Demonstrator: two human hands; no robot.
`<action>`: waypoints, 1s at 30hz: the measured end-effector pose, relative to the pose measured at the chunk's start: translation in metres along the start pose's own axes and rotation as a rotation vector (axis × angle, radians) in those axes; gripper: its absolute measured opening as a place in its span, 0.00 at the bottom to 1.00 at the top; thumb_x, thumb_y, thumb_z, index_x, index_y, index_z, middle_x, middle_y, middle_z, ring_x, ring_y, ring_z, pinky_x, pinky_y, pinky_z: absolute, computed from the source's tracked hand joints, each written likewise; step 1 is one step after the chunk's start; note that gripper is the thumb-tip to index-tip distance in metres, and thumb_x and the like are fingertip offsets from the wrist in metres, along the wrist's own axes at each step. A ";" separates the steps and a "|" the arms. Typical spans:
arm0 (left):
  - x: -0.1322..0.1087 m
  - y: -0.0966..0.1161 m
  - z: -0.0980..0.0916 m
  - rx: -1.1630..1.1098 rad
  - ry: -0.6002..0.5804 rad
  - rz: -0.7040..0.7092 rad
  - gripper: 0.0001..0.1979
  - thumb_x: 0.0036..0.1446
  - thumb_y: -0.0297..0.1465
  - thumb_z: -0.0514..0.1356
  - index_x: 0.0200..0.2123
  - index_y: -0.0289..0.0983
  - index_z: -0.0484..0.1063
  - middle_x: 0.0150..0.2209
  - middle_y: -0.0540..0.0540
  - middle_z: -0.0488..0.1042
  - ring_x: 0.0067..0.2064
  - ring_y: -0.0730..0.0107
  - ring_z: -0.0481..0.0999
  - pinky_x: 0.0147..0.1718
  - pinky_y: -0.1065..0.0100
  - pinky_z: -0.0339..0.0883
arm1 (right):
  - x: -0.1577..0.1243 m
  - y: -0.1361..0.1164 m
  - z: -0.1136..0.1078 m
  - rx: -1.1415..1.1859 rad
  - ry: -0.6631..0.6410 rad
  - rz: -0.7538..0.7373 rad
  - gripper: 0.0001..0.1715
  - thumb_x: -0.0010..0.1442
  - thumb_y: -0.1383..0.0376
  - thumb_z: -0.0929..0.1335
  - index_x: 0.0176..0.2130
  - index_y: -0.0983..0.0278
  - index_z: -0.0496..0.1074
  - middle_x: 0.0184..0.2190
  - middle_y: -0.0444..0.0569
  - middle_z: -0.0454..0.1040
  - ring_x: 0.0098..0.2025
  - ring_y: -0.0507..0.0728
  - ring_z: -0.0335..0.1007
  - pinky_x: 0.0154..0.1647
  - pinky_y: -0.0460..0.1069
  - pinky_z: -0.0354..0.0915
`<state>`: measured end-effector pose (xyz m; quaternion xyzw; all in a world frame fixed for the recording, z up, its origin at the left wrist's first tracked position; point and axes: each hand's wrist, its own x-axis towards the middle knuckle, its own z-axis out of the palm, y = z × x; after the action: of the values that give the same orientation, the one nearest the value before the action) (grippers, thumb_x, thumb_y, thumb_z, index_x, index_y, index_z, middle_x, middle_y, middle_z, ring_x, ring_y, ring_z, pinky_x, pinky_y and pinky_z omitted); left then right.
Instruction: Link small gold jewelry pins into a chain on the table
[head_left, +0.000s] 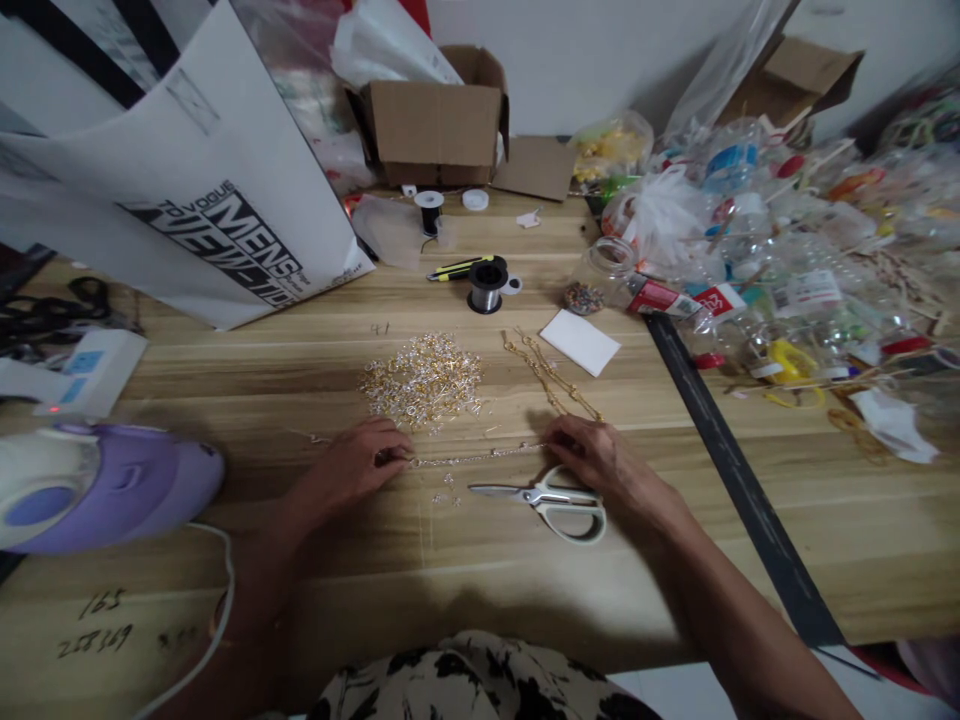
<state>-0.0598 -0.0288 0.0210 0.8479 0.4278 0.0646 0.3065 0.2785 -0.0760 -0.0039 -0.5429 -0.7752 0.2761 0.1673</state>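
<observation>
A thin silver chain [465, 460] with small beads stretches level between my two hands, just above or on the wooden table. Its left end is pinched by my left hand [367, 455], fingers closed. My right hand [581, 445] closes on the other end. Beneath it lie scissors [570, 505] with pale handles, blades pointing left. A heap of small gold and silver findings [427, 380] spreads beyond the chain. Gold beaded chains [547, 375] lie past my right hand. A few loose clear bits [448, 490] rest below the chain.
Farther back are a wire spool [487, 287], a cutter knife [457, 268], a white paper piece [580, 342] and a jar [600, 275] with beads. Plastic bottles and bags [795, 260] crowd the right. A purple-white appliance [142, 485] and paper bag [172, 180] stand left.
</observation>
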 end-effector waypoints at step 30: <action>0.001 -0.002 0.001 0.022 -0.028 -0.068 0.09 0.55 0.32 0.53 0.27 0.37 0.71 0.30 0.48 0.70 0.35 0.67 0.67 0.35 0.68 0.59 | -0.003 -0.008 -0.017 -0.190 -0.118 0.062 0.12 0.63 0.66 0.60 0.37 0.63 0.71 0.34 0.49 0.72 0.36 0.54 0.69 0.38 0.47 0.61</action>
<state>-0.0605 -0.0279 0.0190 0.8369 0.4529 0.0378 0.3052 0.2828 -0.0771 0.0147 -0.5628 -0.7893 0.2380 0.0606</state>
